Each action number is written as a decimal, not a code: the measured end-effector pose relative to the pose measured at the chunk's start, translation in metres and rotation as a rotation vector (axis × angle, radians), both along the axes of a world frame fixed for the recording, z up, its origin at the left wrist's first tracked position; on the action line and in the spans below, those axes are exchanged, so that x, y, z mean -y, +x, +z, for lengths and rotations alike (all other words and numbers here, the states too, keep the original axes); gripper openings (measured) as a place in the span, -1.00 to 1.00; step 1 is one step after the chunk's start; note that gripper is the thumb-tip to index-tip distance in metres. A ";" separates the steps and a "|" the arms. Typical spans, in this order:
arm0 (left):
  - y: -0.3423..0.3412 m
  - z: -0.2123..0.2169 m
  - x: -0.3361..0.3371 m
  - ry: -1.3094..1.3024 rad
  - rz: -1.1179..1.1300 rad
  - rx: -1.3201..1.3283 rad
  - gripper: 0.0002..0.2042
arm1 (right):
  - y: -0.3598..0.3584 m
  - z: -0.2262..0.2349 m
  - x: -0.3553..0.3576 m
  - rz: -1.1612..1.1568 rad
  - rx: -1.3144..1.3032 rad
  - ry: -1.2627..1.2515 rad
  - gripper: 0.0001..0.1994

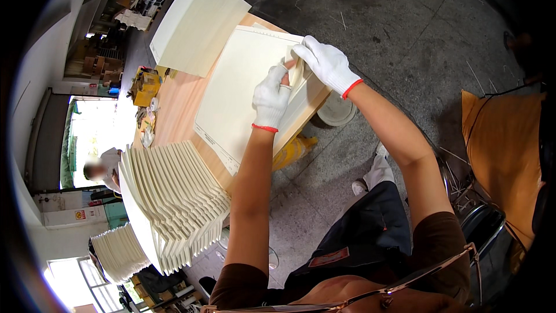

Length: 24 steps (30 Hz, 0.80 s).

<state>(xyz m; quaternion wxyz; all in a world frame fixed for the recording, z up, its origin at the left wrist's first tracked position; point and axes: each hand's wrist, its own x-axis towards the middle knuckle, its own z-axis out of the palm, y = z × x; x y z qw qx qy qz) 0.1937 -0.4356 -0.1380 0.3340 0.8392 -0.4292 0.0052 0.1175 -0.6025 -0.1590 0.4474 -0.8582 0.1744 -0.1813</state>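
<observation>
Landmark: the wooden table (179,104).

Step in hand, as I read it: working the right-hand edge of the top cream sheet (243,81), which lay flat across the table's middle, on a shallow stack of the same sheets.

- Left hand (271,97), white glove with cut fingertips, pressed on the sheet near the table's right edge. Fingers curled, bare fingertip against a small pale strip or tab (296,69). Looked like a pinch, but I couldn't tell how firm.
- Right hand (327,64), same glove type, closed over the same strip from the far side, gripping it at the sheet's edge.
- Both hands touched the same spot, just beside each other.

Other stock: one loose pile of cream sheets (197,26) at the table's far end, a fanned stack of folded pieces (174,197) at the near-left end.

Next move, judgement only: needs the left hand to keep the sheet pinned so it doesn't slide, while the right works the strip along the edge without creasing it.
</observation>
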 end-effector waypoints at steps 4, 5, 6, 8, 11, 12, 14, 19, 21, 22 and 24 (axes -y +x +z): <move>-0.006 0.003 0.001 0.106 0.001 0.047 -0.69 | 0.001 -0.006 -0.001 -0.025 0.033 0.044 -0.52; -0.005 0.002 0.001 0.100 0.007 0.032 -0.69 | 0.001 -0.007 -0.001 -0.028 0.032 0.048 -0.52; -0.005 0.002 0.002 0.094 0.014 0.017 -0.68 | 0.002 -0.007 0.000 -0.030 0.031 0.053 -0.53; -0.005 0.001 0.002 0.081 0.015 -0.001 -0.68 | 0.002 -0.008 -0.001 -0.035 0.030 0.066 -0.53; -0.004 0.001 0.002 0.062 0.000 0.011 -0.68 | 0.001 -0.007 -0.001 -0.041 0.035 0.089 -0.52; -0.004 0.001 0.002 0.060 -0.003 0.028 -0.69 | 0.000 -0.006 0.000 -0.041 0.034 0.099 -0.50; -0.003 -0.002 0.002 0.010 -0.011 0.059 -0.71 | -0.005 -0.001 0.004 -0.035 -0.008 0.042 -0.47; -0.005 -0.003 0.002 -0.065 0.004 0.103 -0.73 | -0.021 -0.004 0.028 0.060 -0.179 -0.484 -0.47; 0.000 -0.005 0.001 -0.019 -0.049 0.095 -0.75 | -0.021 -0.011 0.034 0.108 -0.015 -0.651 -0.55; 0.002 -0.005 -0.001 0.005 -0.073 0.092 -0.76 | -0.020 -0.012 0.036 0.134 0.071 -0.732 -0.58; -0.001 -0.003 -0.001 -0.009 -0.057 0.068 -0.78 | -0.013 -0.009 0.037 0.147 0.138 -0.753 -0.65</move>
